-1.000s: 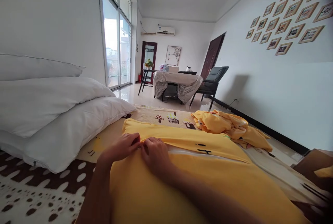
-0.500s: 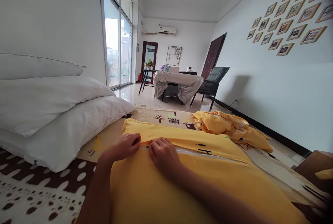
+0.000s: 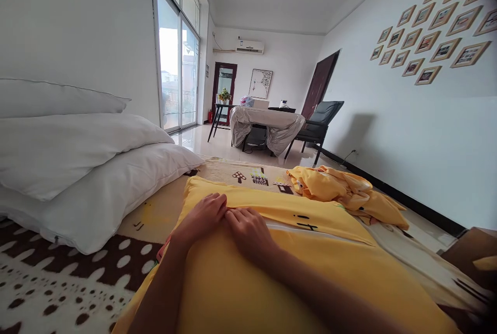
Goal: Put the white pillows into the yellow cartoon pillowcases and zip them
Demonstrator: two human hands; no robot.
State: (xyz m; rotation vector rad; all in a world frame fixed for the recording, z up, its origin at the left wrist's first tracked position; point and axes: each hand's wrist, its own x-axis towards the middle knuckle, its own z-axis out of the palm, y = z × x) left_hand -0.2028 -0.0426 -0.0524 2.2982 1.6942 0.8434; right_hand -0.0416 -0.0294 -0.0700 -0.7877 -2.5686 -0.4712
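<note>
A yellow pillowcase (image 3: 334, 266) lies flat and filled out in front of me, its far edge turned away from me. A long slit with white showing in it (image 3: 303, 231) crosses the case near the far side, beside dark printed marks. My left hand (image 3: 205, 215) is closed on the fabric at the slit's left part, fingers bent. Right beside it, my right hand (image 3: 248, 230) is curled with its fingertips on the same edge. The hands almost touch. The fingertips hide whatever small piece, such as a zip pull, may be between them.
White pillows (image 3: 97, 189) are stacked at the left. A crumpled yellow cloth (image 3: 341, 189) lies beyond the case at the right, on a patterned blanket (image 3: 225, 168). A cardboard box (image 3: 471, 251) stands at the right edge. Farther off are a covered table (image 3: 267, 116) and a black chair (image 3: 320, 121).
My left hand has moved right along the slit, up close to my right hand. The slit's left part, earlier showing grey-white between the hands, is now covered. My right hand has barely shifted.
</note>
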